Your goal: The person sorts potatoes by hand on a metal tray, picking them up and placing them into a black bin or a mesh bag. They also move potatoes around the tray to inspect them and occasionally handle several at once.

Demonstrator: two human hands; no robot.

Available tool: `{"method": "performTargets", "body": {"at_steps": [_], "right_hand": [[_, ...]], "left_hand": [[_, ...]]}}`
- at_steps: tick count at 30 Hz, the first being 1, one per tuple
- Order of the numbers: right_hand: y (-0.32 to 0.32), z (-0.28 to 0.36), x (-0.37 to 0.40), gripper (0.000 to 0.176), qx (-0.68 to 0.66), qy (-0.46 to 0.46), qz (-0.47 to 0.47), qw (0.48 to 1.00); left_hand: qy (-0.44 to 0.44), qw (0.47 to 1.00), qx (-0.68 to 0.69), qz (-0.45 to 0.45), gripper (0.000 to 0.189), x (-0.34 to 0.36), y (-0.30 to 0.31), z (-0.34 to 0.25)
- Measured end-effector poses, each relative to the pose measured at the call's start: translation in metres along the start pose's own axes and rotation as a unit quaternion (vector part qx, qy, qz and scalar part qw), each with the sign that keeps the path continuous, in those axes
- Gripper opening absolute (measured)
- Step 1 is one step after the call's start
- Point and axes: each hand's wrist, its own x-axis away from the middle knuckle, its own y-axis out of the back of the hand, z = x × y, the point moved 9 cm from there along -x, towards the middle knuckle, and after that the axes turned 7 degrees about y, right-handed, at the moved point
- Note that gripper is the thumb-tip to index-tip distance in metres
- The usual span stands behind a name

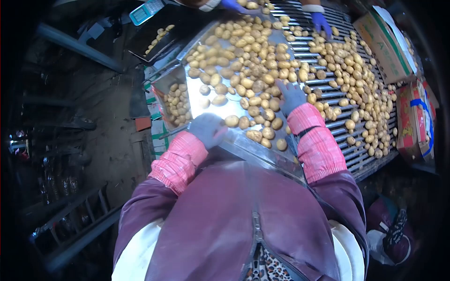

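Many potatoes (255,70) lie spread over a shiny metal sorting tray (194,96). My left hand (207,130), in a grey glove, is over the tray's near left edge, close to a potato (231,121). Motion smears its fingers. My right hand (291,97), also grey-gloved, rests among the potatoes where the tray meets the slatted metal rack (304,57); its fingers are stretched forward and touch potatoes, with nothing visibly gripped. Pink checked sleeve covers reach both wrists.
Across the rack, another person's purple-gloved hand (321,24) reaches toward potatoes; a second purple glove (233,5) is at the top. A box of potatoes (177,104) stands left of the tray. Cardboard boxes (382,49) line the right side. A blue-framed device (146,11) sits upper left.
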Motion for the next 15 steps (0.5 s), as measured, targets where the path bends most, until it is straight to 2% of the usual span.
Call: {"method": "performTargets", "body": {"at_steps": [1,2,3,4,5,6,9,11,12,13,15], "right_hand": [[0.001,-0.002,-0.001,0.066,0.005,0.001,0.002,1.0],[0.015,-0.002,0.0,0.06,-0.035,0.034,-0.056,0.997],[0.013,-0.017,0.004,0.058,-0.25,-0.023,-0.07,0.966],[0.007,-0.03,0.011,0.055,-0.45,-0.08,-0.081,0.886],[-0.002,-0.04,0.022,0.053,-0.627,-0.136,-0.09,0.762],[0.022,-0.045,0.036,0.047,-0.652,-0.178,-0.085,0.732],[0.048,-0.043,0.085,0.036,-0.814,-0.191,-0.169,0.522],[0.056,-0.044,0.121,0.028,-0.704,-0.224,-0.188,0.648],[0.051,-0.04,0.13,0.024,-0.59,-0.161,-0.106,0.784],[0.019,-0.036,0.156,0.025,-0.704,-0.337,-0.078,0.62],[0.01,-0.021,0.179,0.049,-0.561,-0.305,0.051,0.768]], "left_hand": [[0.017,0.999,-0.012,0.025,0.027,-0.001,-0.002,0.002],[-0.002,1.0,-0.014,0.009,0.027,0.001,-0.004,0.003],[-0.022,1.0,-0.015,-0.01,0.027,0.001,-0.005,0.005],[-0.04,0.999,-0.014,-0.027,0.027,0.003,-0.006,0.006],[-0.037,0.999,-0.013,-0.031,0.026,0.005,-0.011,0.01],[-0.036,0.999,-0.011,-0.036,0.024,0.006,-0.01,0.008],[-0.034,0.998,-0.009,-0.056,0.023,0.007,-0.006,0.004],[-0.033,0.997,-0.008,-0.062,0.022,0.007,-0.002,0.002],[-0.032,0.998,-0.006,-0.062,0.022,0.007,0.001,0.0],[-0.03,0.998,-0.003,-0.061,0.021,0.006,0.003,-0.002],[-0.007,1.0,-0.015,0.017,0.021,0.0,-0.005,-0.003]]}}
